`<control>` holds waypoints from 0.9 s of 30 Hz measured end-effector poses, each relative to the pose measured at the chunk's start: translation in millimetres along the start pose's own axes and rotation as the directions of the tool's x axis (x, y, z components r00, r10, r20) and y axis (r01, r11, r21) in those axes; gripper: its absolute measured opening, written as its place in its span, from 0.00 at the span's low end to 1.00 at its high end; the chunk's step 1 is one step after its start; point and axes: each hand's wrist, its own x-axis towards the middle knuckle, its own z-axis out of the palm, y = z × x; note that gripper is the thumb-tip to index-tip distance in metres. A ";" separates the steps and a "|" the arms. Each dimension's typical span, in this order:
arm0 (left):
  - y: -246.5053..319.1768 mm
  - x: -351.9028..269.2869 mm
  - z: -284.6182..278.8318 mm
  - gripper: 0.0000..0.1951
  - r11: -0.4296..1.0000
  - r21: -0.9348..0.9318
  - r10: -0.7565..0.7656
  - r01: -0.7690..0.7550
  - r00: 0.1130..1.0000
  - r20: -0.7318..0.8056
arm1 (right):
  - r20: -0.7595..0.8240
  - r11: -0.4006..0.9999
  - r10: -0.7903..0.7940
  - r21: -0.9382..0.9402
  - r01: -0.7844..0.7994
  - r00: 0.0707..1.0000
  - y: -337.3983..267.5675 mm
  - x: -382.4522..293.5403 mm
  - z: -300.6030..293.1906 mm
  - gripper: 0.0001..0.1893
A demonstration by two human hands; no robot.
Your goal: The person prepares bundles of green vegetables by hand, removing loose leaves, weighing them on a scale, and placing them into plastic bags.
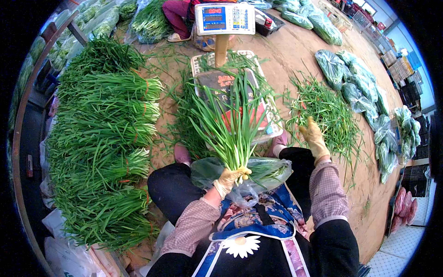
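Note:
My left hand, in a pale yellow glove, grips a bunch of garlic chives by its white stem ends. The long green leaves fan out away from me over the platform of a digital scale. Beneath that hand, a clear plastic bag with greens inside lies across my lap. My right hand, gloved too, is raised on the right with fingers apart and nothing in it. It hovers near a heap of loose chive leaves on the floor.
Banded chive bundles are stacked along the left. The scale's display stands on a post ahead. Bagged greens line the right. Trimmings surround a white plastic crate under the scale. Another person's leg shows at the top.

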 end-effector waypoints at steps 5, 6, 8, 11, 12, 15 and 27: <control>0.7 0.2 3.8 0.16 0.994 -0.088 -0.067 0.068 0.998 0.017 | -0.110 0.668 -0.418 0.635 0.387 0.902 -64.7 -23.8 49.5 0.16; 0.3 -0.7 3.2 0.16 0.991 -0.103 -0.085 0.084 0.996 -0.005 | -0.188 0.566 -0.594 0.594 0.572 0.782 -89.8 -27.1 53.9 0.15; 1.7 -2.6 2.4 0.18 0.984 -0.131 -0.124 0.117 0.991 -0.043 | -0.259 0.441 -0.782 0.413 0.797 0.567 -137.8 -40.4 53.9 0.14; 0.8 -1.6 0.7 0.19 0.989 -0.134 -0.074 0.068 0.996 -0.040 | -0.141 0.552 -0.808 0.157 0.819 0.572 -158.7 -43.0 66.8 0.13; 2.5 -2.5 0.3 0.20 0.989 -0.128 -0.075 0.070 0.997 -0.031 | -0.084 0.597 -0.793 0.092 0.797 0.604 -159.7 -40.9 72.4 0.13; 4.6 -4.5 2.2 0.19 0.988 -0.138 -0.080 0.073 0.996 -0.046 | -0.011 0.696 -0.718 0.039 0.717 0.696 -145.9 -39.5 81.0 0.12; 4.0 -1.7 10.7 0.14 0.991 0.070 -0.104 0.110 0.991 -0.085 | 0.287 0.890 -0.439 0.008 0.456 0.852 -158.2 -32.9 108.0 0.16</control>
